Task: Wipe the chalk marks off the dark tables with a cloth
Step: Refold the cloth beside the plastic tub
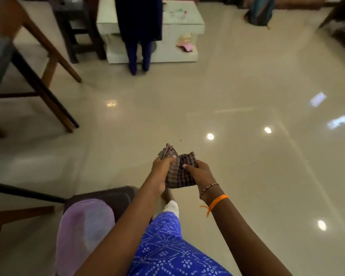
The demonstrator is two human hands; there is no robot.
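While the big shiny floor [237, 92] fills most of the view, no dark table top with chalk marks can be seen. Wooden chair legs [48, 76] stand at the left, cut off by the edge. Far ahead is a white low table [187, 22], and a person in dark blue clothes [137, 26] stands in front of it, seen only from the waist down.

Near the bottom is a purple bag-like thing [84, 230], too blurry to name for sure.

Smaller still is the checked cloth [177, 172]. It is up in the air over the floor, bunched between both hands. The left hand [161, 172] grips its left side with curled fingers. The right hand [201, 174] pinches its right side, thumb on top. Both hands are equally close to it, so either could wipe. The cloth's folds stick up and away from the fingers.

I think the cloth is being folded into a pad. Which way the tables lie is hard to tell.
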